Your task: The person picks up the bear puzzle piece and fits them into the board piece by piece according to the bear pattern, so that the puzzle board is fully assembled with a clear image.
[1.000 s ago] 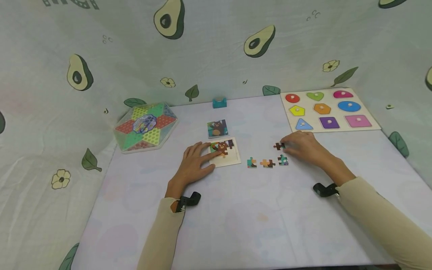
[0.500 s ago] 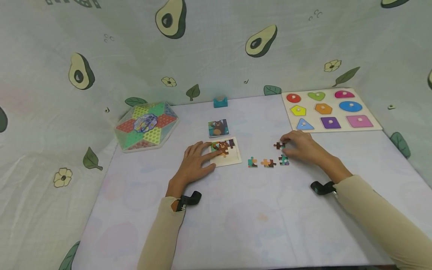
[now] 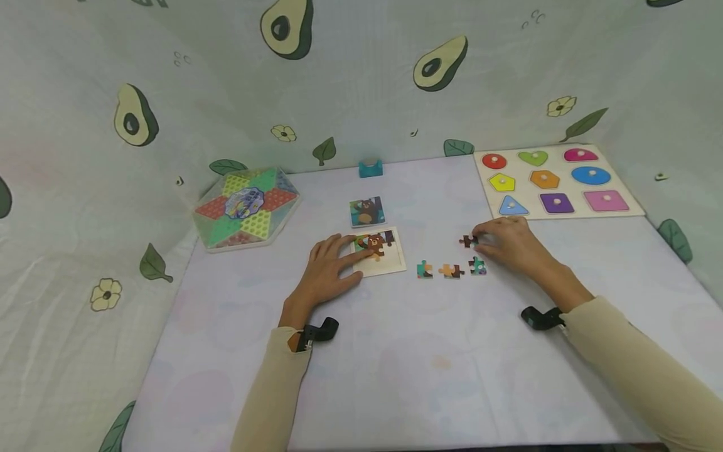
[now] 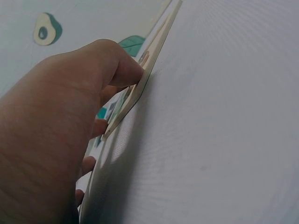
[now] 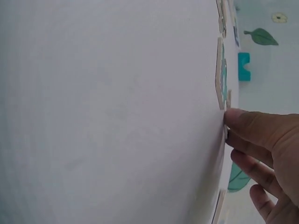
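Observation:
My left hand (image 3: 327, 271) rests on the near-left part of a small wooden puzzle board (image 3: 390, 265), its fingers spread and the thumb at the front edge. A partly filled bear picture (image 3: 384, 242) shows on that board, some of it hidden by the fingers. In the left wrist view the thumb touches the pale board edge (image 4: 152, 70). To the right, my right hand (image 3: 511, 246) pinches a dark brown jigsaw piece (image 3: 466, 241) between thumb and index finger, low at the table. Three loose jigsaw pieces lie nearer me: teal (image 3: 425, 270), orange-brown (image 3: 452, 271) and teal-purple (image 3: 477, 266).
Behind the board lies a square bear picture (image 3: 367, 212). A teal holder (image 3: 370, 169) stands at the back edge. A hexagonal Chinese checkers box (image 3: 245, 210) is at the left, a shape-peg board (image 3: 528, 196) at the back right. Patterned cloth (image 3: 361, 81) hangs behind.
The view has shifted slightly. Both hands stay in place, the left on the puzzle board and the right at the dark brown jigsaw piece.

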`<state>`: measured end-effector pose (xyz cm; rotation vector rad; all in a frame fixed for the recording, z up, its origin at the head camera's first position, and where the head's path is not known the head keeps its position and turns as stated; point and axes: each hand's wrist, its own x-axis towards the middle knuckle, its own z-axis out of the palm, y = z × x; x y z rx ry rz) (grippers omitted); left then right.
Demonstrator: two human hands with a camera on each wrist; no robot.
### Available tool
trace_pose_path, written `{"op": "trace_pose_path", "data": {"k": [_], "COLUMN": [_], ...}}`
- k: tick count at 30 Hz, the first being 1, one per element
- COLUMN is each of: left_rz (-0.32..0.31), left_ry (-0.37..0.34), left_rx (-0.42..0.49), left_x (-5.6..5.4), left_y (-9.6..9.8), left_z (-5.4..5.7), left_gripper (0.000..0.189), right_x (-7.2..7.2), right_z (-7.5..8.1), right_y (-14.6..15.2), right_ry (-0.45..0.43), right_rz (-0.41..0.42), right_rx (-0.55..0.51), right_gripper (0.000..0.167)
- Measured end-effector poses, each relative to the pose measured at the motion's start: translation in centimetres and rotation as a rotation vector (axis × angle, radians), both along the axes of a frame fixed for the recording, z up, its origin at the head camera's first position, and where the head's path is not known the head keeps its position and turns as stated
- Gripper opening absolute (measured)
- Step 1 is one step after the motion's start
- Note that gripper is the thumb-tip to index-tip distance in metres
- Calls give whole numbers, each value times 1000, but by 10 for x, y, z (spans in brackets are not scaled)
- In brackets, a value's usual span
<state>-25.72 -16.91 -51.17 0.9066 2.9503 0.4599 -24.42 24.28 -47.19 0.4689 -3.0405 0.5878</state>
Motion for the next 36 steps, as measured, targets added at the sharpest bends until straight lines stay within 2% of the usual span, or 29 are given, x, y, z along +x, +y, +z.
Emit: {"op": "trace_pose_path", "data": {"k": [8,15,23,36], "left_rz": [2,6,-2,1], "left_ry": [-14,-14,11,5], "left_rx": [-3,-5,-1,9], "left_x": [0,1,-1,-1], "left_y": [0,-1,-1,0], "left_z": [-1,-2,-2,-2], "left_gripper": [53,53,53,52], "right_x": [0,-5,-4,-4], "right_z": [-3,-10,-2,-4], "right_y": [-3,-2,-1,6], "right_ry": [-5,-31,-42,-52], "right_rz": [14,6,-40,-6], "right_rx": [-18,-39,-16,-62], "right_gripper": [34,45,34,29]}}
